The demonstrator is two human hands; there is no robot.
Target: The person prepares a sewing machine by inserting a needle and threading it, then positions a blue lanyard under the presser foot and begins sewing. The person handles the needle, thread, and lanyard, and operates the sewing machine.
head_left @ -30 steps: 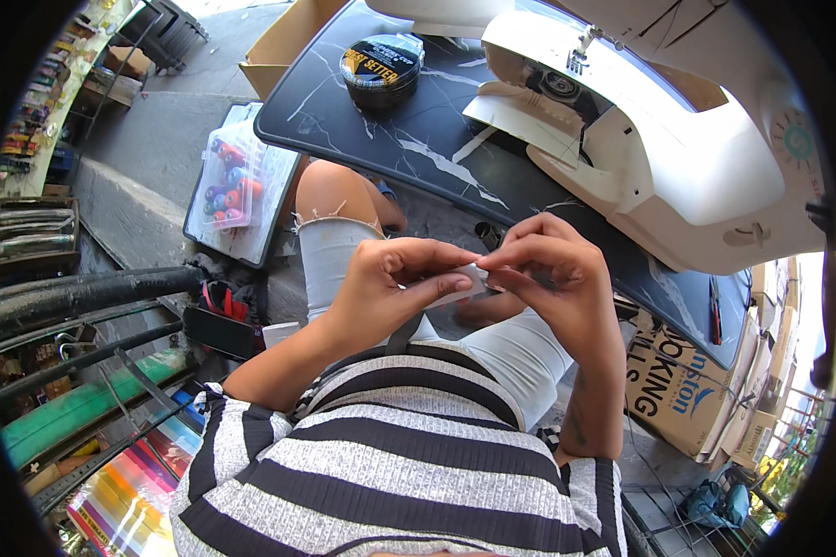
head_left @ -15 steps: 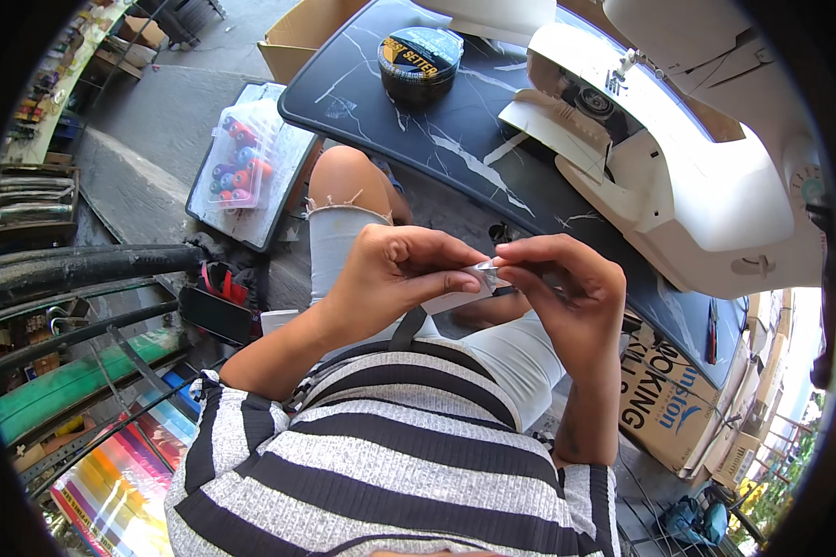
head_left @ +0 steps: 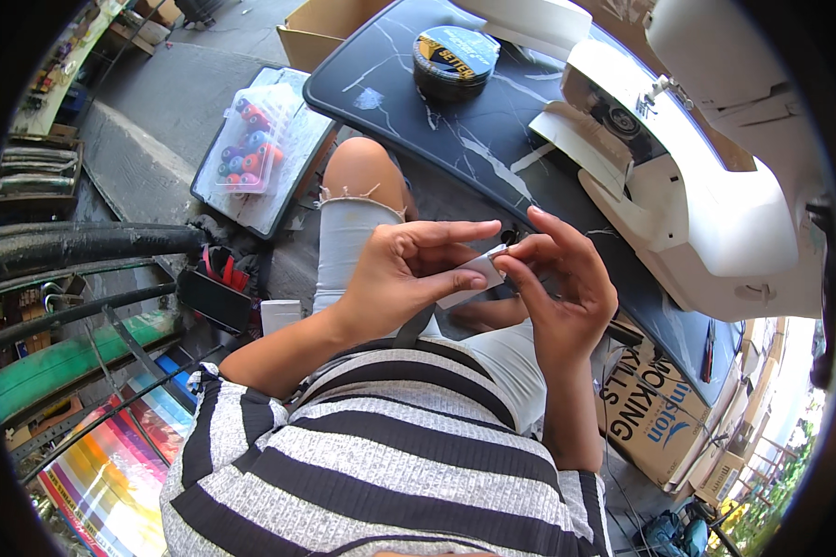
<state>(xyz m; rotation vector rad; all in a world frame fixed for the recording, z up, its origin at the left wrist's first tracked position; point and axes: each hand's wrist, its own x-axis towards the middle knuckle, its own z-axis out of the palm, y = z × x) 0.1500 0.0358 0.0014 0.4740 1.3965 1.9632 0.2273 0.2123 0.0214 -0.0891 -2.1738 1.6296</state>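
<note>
As 2 hands (head_left: 401, 267) (head_left: 568, 286) hold white piece (head_left: 486, 265), carton (head_left: 659, 418) lettered.

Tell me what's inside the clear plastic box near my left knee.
The clear plastic box holds rounded red, blue and purple items, possibly thread spools. Anything beneath the visible ones is covered.

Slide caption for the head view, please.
Left hand holding a small white item, right hand at its corner, near a white sewing machine on a dark table.
</note>
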